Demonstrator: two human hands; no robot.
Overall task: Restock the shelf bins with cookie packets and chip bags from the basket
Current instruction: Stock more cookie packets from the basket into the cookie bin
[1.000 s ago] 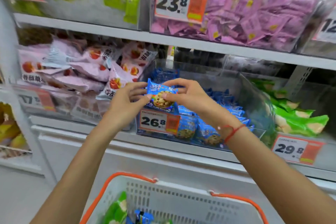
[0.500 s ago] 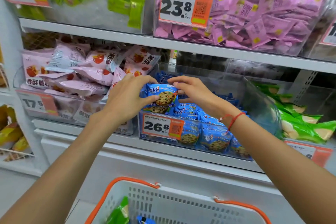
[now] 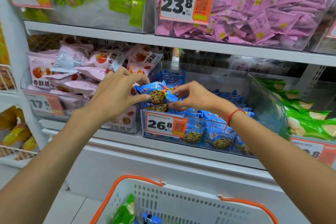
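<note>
Two hands meet on one blue cookie packet [image 3: 157, 92] over the front left corner of the clear bin [image 3: 267, 100] tagged 26.8 — the left hand [image 3: 116, 94] pinches the packet's left end between thumb and curled fingers, the right hand [image 3: 192, 96] pinches its right end the same way. The packet sits just above the other blue cookie packets [image 3: 218, 132] piled in that bin. Pink snack bags [image 3: 76, 72] fill the bin to the left. Below, the white basket [image 3: 181, 203] with orange handles holds a green chip bag [image 3: 125, 211] and another blue packet [image 3: 151, 219] — both only partly in view.
</note>
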